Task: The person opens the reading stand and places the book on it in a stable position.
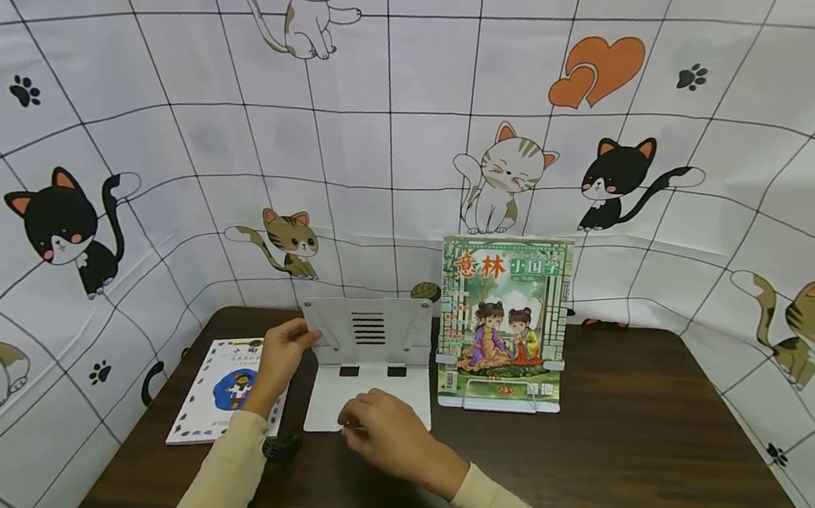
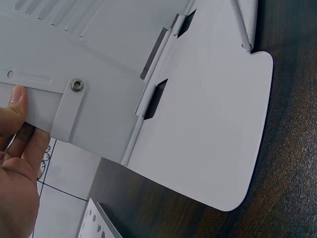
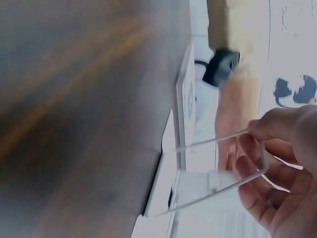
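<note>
Here's your white metal stand (image 1: 370, 380), opened on the brown table (image 1: 620, 446), slotted panel (image 1: 406, 329) raised above its flat base (image 1: 326, 400). Its wire loop (image 3: 264, 156) (slim, squared-off) angles upward!

The stand (image 1: 369, 354) looks like smooth, painted metal with a shiny metal rivet (image 2: 77, 85); the worktop (image 1: 657, 450) shows dark wood grain; the sleeves (image 1: 222, 472) are matt cloth.

Desk nook (image 1: 626, 455) with cat-print backdrop (image 1: 419, 151)

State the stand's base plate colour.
The base plate is white; the left wrist view shows it best.
</note>
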`<state>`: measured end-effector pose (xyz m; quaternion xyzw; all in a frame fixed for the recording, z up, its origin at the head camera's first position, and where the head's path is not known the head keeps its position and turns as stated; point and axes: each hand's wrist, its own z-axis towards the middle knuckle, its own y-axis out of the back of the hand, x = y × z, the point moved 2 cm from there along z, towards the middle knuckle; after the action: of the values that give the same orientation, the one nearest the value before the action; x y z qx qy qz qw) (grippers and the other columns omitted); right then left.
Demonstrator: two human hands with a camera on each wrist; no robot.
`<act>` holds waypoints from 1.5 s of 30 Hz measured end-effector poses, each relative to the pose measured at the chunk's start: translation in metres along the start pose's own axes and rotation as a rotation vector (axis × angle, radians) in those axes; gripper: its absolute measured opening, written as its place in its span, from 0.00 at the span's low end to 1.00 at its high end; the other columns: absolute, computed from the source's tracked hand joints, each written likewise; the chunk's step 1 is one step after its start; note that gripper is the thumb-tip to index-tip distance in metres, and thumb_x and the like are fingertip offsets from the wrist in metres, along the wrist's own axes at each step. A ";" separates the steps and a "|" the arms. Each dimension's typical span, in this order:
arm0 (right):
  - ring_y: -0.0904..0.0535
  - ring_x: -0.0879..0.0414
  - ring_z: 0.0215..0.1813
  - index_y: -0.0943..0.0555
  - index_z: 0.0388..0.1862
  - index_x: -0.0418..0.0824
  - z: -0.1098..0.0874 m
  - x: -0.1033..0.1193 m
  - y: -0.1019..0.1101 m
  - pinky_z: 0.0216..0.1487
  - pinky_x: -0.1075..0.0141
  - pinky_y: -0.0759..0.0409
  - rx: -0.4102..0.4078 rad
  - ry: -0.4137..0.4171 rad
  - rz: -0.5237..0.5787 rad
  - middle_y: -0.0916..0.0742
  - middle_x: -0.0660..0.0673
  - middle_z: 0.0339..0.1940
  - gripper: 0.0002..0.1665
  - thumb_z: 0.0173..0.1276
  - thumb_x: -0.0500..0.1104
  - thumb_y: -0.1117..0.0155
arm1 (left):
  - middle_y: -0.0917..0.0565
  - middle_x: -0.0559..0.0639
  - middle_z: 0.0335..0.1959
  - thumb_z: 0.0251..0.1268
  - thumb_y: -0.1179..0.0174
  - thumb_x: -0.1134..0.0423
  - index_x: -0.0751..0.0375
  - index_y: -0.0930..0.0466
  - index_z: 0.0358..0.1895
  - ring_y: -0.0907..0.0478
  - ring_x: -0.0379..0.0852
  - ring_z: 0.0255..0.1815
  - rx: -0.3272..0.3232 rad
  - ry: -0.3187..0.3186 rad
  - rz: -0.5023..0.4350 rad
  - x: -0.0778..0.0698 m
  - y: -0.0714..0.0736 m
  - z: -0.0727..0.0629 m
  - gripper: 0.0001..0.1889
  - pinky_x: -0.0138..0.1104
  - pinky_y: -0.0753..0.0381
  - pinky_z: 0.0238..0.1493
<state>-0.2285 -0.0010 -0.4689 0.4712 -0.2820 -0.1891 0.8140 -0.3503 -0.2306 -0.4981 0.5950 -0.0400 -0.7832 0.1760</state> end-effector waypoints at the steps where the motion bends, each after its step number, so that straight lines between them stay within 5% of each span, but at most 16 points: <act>1: 0.18 0.63 0.42 0.12 0.44 0.47 0.001 -0.003 0.002 0.41 0.74 0.20 -0.028 -0.018 0.017 0.10 0.54 0.38 0.04 0.74 0.44 0.26 | 0.09 0.62 0.43 0.73 0.31 0.69 0.71 0.11 0.46 0.18 0.33 0.39 0.000 0.001 -0.011 0.001 0.000 0.001 0.07 0.27 0.20 0.46; 8: 0.16 0.58 0.41 0.12 0.42 0.44 0.005 -0.032 0.002 0.42 0.67 0.16 -0.143 -0.117 0.174 0.10 0.49 0.39 0.05 0.76 0.44 0.29 | 0.10 0.70 0.48 0.73 0.33 0.73 0.75 0.12 0.50 0.16 0.31 0.40 0.020 0.028 -0.062 -0.006 0.000 -0.001 0.09 0.23 0.20 0.48; 17: 0.23 0.66 0.34 0.13 0.38 0.46 -0.002 -0.069 -0.019 0.37 0.69 0.23 -0.075 -0.261 0.322 0.12 0.51 0.34 0.06 0.77 0.43 0.31 | 0.09 0.66 0.42 0.72 0.33 0.74 0.78 0.13 0.46 0.16 0.33 0.39 0.040 0.006 -0.047 -0.039 0.005 -0.016 0.07 0.24 0.19 0.46; 24: 0.24 0.68 0.26 0.13 0.37 0.43 -0.002 -0.084 -0.030 0.30 0.71 0.25 -0.019 -0.327 0.385 0.10 0.47 0.30 0.06 0.77 0.42 0.31 | 0.10 0.69 0.44 0.72 0.33 0.73 0.75 0.12 0.45 0.18 0.37 0.39 0.005 0.036 -0.038 -0.017 0.001 -0.010 0.06 0.25 0.21 0.46; 29: 0.24 0.65 0.22 0.12 0.37 0.39 0.000 -0.087 -0.033 0.26 0.71 0.28 -0.004 -0.404 0.431 0.14 0.48 0.22 0.08 0.78 0.42 0.31 | 0.12 0.62 0.36 0.72 0.32 0.72 0.75 0.13 0.40 0.22 0.37 0.36 -0.019 0.007 -0.051 0.000 0.001 -0.009 0.06 0.25 0.24 0.43; 34: 0.23 0.64 0.22 0.13 0.37 0.38 0.000 -0.087 -0.035 0.23 0.71 0.29 -0.003 -0.452 0.463 0.12 0.47 0.24 0.08 0.77 0.41 0.31 | 0.08 0.52 0.37 0.70 0.30 0.71 0.73 0.11 0.42 0.18 0.33 0.38 -0.008 -0.021 -0.079 0.006 0.002 -0.014 0.06 0.26 0.21 0.46; 41: 0.22 0.64 0.22 0.13 0.35 0.38 0.002 -0.090 -0.037 0.22 0.72 0.26 -0.015 -0.472 0.482 0.11 0.45 0.27 0.08 0.76 0.39 0.30 | 0.08 0.65 0.44 0.70 0.33 0.77 0.77 0.12 0.45 0.16 0.32 0.40 0.010 0.025 -0.082 -0.019 0.006 -0.027 0.06 0.24 0.20 0.47; 45: 0.22 0.65 0.21 0.13 0.34 0.38 0.002 -0.091 -0.039 0.21 0.72 0.25 -0.021 -0.475 0.480 0.13 0.48 0.24 0.08 0.76 0.40 0.29 | 0.09 0.63 0.43 0.71 0.34 0.76 0.75 0.12 0.45 0.17 0.32 0.39 0.007 0.029 -0.079 0.003 0.005 -0.024 0.05 0.25 0.20 0.47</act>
<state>-0.3015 0.0308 -0.5274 0.3257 -0.5649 -0.0993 0.7516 -0.3267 -0.2325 -0.5067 0.6079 -0.0164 -0.7808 0.1434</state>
